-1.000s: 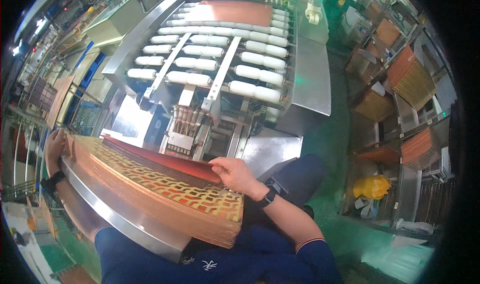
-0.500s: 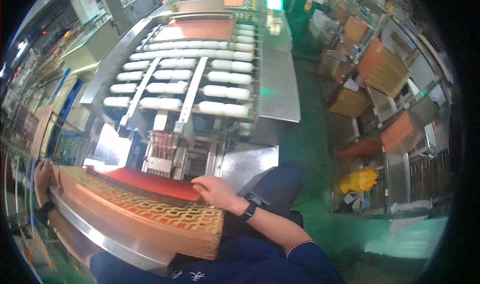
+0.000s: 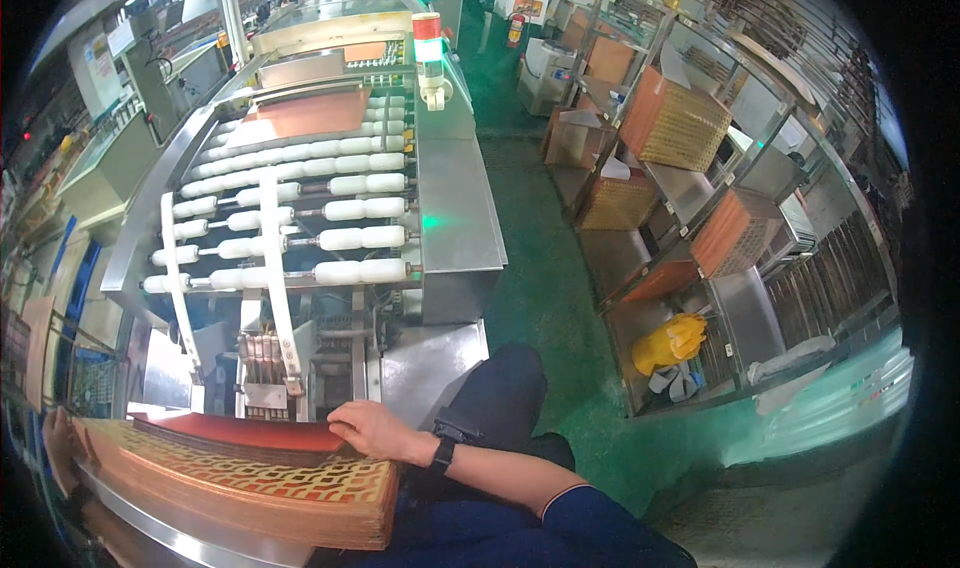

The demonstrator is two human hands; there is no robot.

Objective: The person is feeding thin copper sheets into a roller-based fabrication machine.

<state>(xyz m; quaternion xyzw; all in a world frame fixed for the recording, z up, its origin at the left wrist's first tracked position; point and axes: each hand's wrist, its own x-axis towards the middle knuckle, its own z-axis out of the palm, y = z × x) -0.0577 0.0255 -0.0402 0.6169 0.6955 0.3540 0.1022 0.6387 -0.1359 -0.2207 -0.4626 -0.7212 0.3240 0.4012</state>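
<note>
A thick stack of copper-coloured boards (image 3: 230,493), patterned yellow and red on top, lies before me on a metal surface. Along its far side, thin red sheets (image 3: 240,436) rise at a slant above the patterned face. My right hand (image 3: 380,433), with a dark band at the wrist, has its fingers curled closed on the right end of the red sheets. At the far left, my left hand (image 3: 60,448) grips the left end of the stack; it is dim, and part of its fingers is hidden.
Ahead stands a roller conveyor (image 3: 360,238) with white rollers, carrying a copper sheet (image 3: 305,116). A signal lamp (image 3: 428,53) rises at its far right. On the right, a metal rack (image 3: 750,313) holds board stacks (image 3: 675,118) and yellow gloves (image 3: 668,343).
The view has turned to the right, so the conveyor and rack appear further left. The stack appears lower in the picture. Both hands keep their places at the stack and red sheets.
</note>
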